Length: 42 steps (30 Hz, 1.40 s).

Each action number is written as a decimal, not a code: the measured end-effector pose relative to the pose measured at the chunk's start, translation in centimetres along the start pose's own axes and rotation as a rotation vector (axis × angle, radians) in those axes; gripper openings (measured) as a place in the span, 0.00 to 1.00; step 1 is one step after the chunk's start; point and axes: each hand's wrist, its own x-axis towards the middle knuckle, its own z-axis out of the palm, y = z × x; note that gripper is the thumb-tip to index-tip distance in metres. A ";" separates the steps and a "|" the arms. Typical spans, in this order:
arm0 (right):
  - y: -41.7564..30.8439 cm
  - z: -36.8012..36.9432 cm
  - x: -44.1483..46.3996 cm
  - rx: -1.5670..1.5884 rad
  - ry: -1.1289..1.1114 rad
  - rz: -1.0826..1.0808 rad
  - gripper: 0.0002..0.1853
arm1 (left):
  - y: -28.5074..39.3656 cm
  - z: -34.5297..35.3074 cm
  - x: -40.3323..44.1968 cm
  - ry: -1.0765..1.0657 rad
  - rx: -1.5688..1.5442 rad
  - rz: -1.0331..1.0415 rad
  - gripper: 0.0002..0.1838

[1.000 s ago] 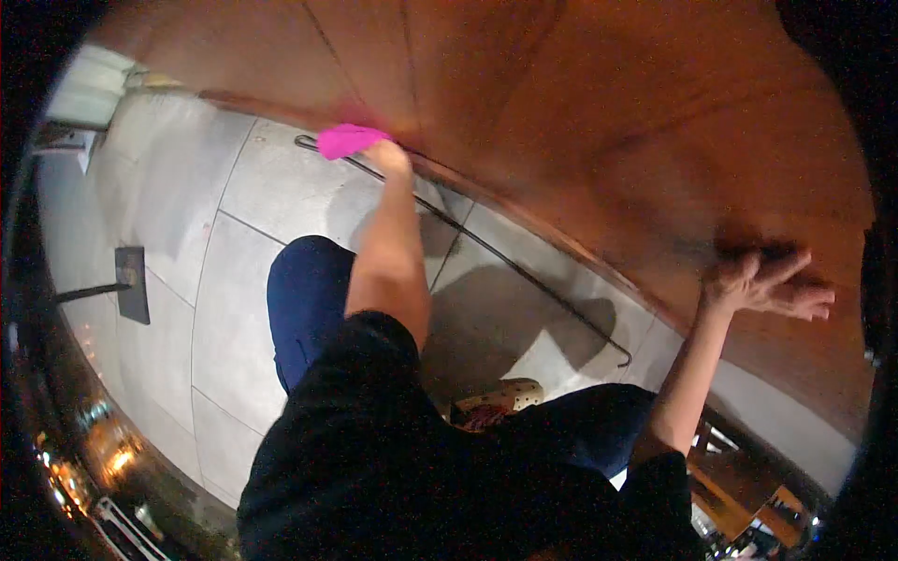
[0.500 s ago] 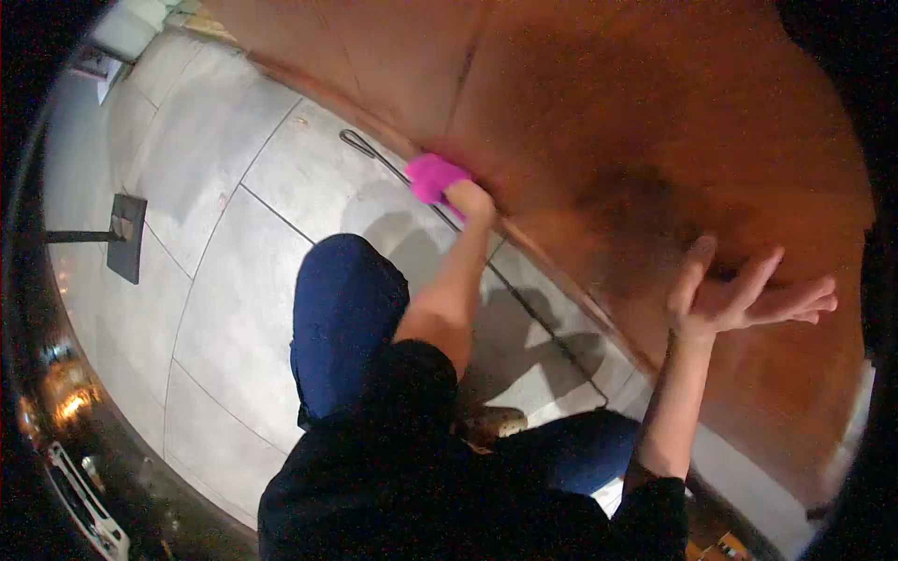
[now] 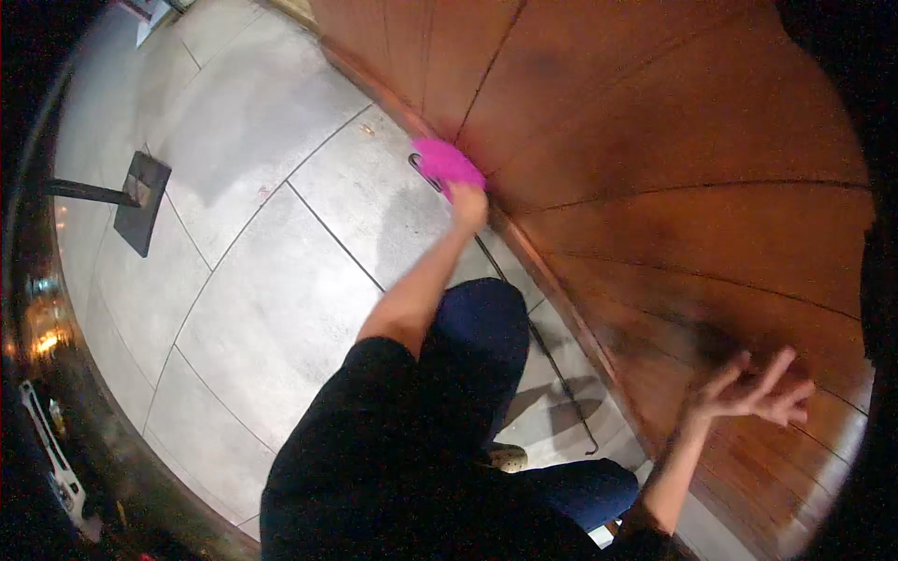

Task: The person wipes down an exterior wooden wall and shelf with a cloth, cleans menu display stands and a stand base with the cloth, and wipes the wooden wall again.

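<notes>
A bright pink cloth [image 3: 447, 161] is in my left hand [image 3: 469, 208], which reaches forward and is closed around it. The cloth lies against the foot of the brown wooden panel wall [image 3: 645, 122], by the raised edge along the floor. Partly beneath the cloth and hand runs a thin dark metal rod [image 3: 543, 348] with a looped end. It lies on the floor along the wall. My right hand [image 3: 756, 391] has its fingers spread and holds nothing. It is close to the panels on the right, slightly blurred; contact cannot be made out.
Pale floor tiles [image 3: 253, 327] with dark joints stretch to the left. A black post with a flat square base [image 3: 142, 204] stands there. My bent knees [image 3: 479, 327] are close beneath my arms. Bright lights and a vehicle-like white shape show at the lower left edge.
The cloth in my left hand has shifted along the rod to its looped end. My view has turned, my left knee appears farther right, and my right hand sits lower in view.
</notes>
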 end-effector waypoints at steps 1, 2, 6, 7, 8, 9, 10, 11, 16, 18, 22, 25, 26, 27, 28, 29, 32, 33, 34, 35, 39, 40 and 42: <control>-1.9 0.2 0.6 0.136 -0.010 -0.078 0.24 | 2.5 0.3 -2.3 -0.023 -0.128 0.071 0.15; -3.9 0.4 1.3 0.268 -0.029 -0.155 0.22 | 4.1 0.4 -3.9 0.001 -0.315 0.113 0.14; -8.8 2.6 4.3 0.077 -0.176 -0.409 0.23 | 3.7 -0.3 -3.0 0.257 -0.661 -0.189 0.11; -8.6 2.8 5.4 0.057 -0.158 -0.306 0.23 | 2.3 0.3 -1.1 0.307 -0.716 -0.304 0.11; -7.8 3.0 6.9 0.037 -0.140 -0.208 0.23 | 0.9 1.5 1.0 0.364 -0.776 -0.417 0.10; -7.4 3.4 8.2 0.017 -0.123 -0.111 0.23 | -1.8 2.6 3.8 0.385 -0.844 -0.546 0.10; -7.4 3.9 8.8 -0.070 -0.108 -0.131 0.23 | -4.6 5.4 6.7 0.555 -0.681 -0.416 0.11; -7.5 4.4 9.2 -0.153 -0.092 -0.150 0.24 | -7.0 2.8 8.1 0.705 -0.699 -0.465 0.12; -7.9 5.1 10.0 -0.321 -0.112 -0.148 0.30 | -15.6 -2.5 12.1 0.736 -0.670 -0.506 0.13; -8.1 5.0 9.9 -0.354 -0.129 -0.129 0.35 | -20.8 -3.0 15.1 0.608 -0.779 -0.539 0.17; -7.8 6.1 8.3 -0.330 -0.106 -0.020 0.39 | -32.8 -4.4 21.4 0.553 -0.420 -0.413 0.19; -8.7 6.0 9.8 -0.396 -0.105 -0.109 0.40 | -36.7 -6.6 23.6 0.543 -0.377 -0.298 0.18; -8.8 5.9 10.0 -0.416 -0.107 -0.137 0.41 | -36.5 -6.4 23.9 0.625 -0.453 -0.301 0.18; -8.7 6.0 9.8 -0.404 -0.119 -0.122 0.41 | -36.0 -6.0 23.7 0.645 -0.596 -0.391 0.19; -8.6 5.9 9.8 -0.412 -0.121 -0.132 0.41 | -35.5 -5.6 23.5 0.678 -0.739 -0.481 0.19; -8.6 5.9 9.9 -0.420 -0.123 -0.142 0.41 | -33.7 -3.9 23.6 0.640 -0.954 -0.653 0.21; -8.8 5.6 10.2 -0.448 -0.157 -0.173 0.43 | -23.9 -1.2 16.8 0.457 -0.678 -0.543 0.19; -8.5 5.4 9.4 -0.424 -0.203 -0.138 0.45 | -17.5 0.0 13.3 0.497 -0.823 -0.623 0.16; -8.4 5.2 9.4 -0.408 -0.206 -0.136 0.45 | -11.0 0.9 9.7 0.551 -0.966 -0.702 0.12; -8.3 5.1 9.4 -0.393 -0.208 -0.134 0.45 | -6.2 3.7 6.5 0.490 -0.981 -0.678 0.12; -8.8 5.5 10.7 -0.331 -0.114 -0.159 0.39 | 3.0 8.6 -0.4 0.159 -1.083 -0.560 0.11; -8.7 5.6 10.1 -0.311 -0.142 -0.089 0.39 | 3.1 11.2 -0.4 0.032 -1.099 -0.555 0.11; -8.4 5.5 9.2 -0.318 -0.183 -0.033 0.39 | -3.7 -2.1 4.4 0.272 -1.102 -0.755 0.12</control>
